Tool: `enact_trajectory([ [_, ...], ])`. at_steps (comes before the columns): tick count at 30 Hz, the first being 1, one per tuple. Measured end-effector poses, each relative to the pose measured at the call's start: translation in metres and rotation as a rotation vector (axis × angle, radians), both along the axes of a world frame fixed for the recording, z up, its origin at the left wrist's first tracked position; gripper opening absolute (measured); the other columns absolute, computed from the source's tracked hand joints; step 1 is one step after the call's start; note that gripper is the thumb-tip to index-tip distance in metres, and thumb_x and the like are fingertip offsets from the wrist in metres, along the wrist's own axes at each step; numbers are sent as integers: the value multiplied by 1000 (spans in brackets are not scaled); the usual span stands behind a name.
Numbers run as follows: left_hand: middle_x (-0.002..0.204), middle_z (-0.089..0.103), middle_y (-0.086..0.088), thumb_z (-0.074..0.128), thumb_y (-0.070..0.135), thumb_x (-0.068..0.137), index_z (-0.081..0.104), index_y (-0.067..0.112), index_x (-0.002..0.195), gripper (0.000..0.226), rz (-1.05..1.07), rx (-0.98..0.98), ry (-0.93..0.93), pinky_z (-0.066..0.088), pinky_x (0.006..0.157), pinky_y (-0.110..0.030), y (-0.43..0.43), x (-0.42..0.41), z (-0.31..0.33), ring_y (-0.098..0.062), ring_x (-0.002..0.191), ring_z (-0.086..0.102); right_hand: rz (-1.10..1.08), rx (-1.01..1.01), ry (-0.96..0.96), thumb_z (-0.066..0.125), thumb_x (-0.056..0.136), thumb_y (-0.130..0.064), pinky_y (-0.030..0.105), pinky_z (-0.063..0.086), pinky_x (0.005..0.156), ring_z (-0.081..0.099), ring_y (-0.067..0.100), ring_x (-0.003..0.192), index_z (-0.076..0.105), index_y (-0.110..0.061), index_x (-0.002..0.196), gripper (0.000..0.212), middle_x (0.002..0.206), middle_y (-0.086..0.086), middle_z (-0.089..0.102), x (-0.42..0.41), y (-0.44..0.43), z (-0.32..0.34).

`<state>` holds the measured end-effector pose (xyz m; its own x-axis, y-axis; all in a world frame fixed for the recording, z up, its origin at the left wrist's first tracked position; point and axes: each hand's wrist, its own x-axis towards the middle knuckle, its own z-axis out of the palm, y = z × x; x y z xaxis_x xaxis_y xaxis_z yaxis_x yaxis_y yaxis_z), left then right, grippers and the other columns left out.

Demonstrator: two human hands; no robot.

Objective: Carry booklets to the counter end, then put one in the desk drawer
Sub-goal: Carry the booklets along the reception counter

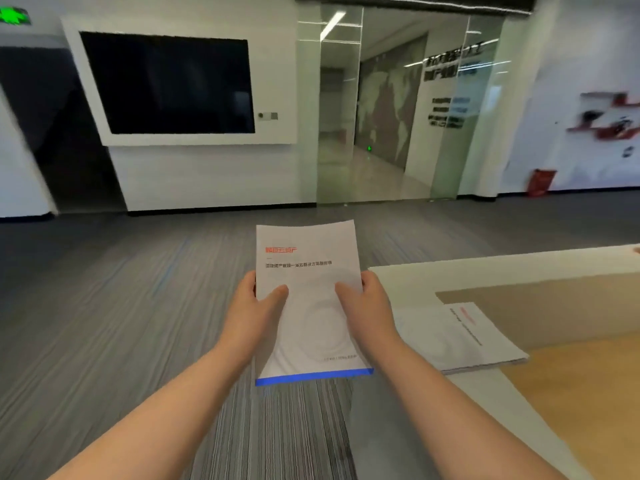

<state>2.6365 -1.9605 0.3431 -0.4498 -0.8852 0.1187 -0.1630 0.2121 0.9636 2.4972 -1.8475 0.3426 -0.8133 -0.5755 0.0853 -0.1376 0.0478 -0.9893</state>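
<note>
Booklet held in both hands, off the counter's near-left corner.

Booklet [308,299] is pinched at its side edges by left hand [258,299] and right hand [369,306], thumbs on cover, held over carpet. Stack [460,337] lies at counter [415,282] near-left corner. Risk: thin cover may slip or sag if thumb pressure is eased. Drawer not seen.

Two bare forearms in view, no sleeves visible to the frame edge. Left hand [258,299] and right hand [367,303] ungloved. No rings, watch or wristbands seen.
</note>
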Motion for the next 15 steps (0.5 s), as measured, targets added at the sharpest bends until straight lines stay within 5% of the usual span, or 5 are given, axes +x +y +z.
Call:
enact_trajectory([
  [10, 110, 65, 13, 64, 22, 96, 50, 23, 126, 33, -436, -30, -1, 51, 74, -27, -98, -102, -6, -9, 98, 66, -437, 45, 24, 59, 90, -20, 26, 41, 58, 59, 14, 71, 55, -17, 90, 5, 83, -4, 63, -31, -43, 6],
  [15, 111, 65, 9, 61, 24, 98, 49, 20, 127, 31, -658, -3, -16, 47, 72, -27, -75, -147, -1, -13, 98, 65, -664, 61, 17, 59, 90, -20, 25, 44, 61, 64, 11, 82, 61, -19, 100, 10, 90, -8, 66, -35, -13, 16],
])
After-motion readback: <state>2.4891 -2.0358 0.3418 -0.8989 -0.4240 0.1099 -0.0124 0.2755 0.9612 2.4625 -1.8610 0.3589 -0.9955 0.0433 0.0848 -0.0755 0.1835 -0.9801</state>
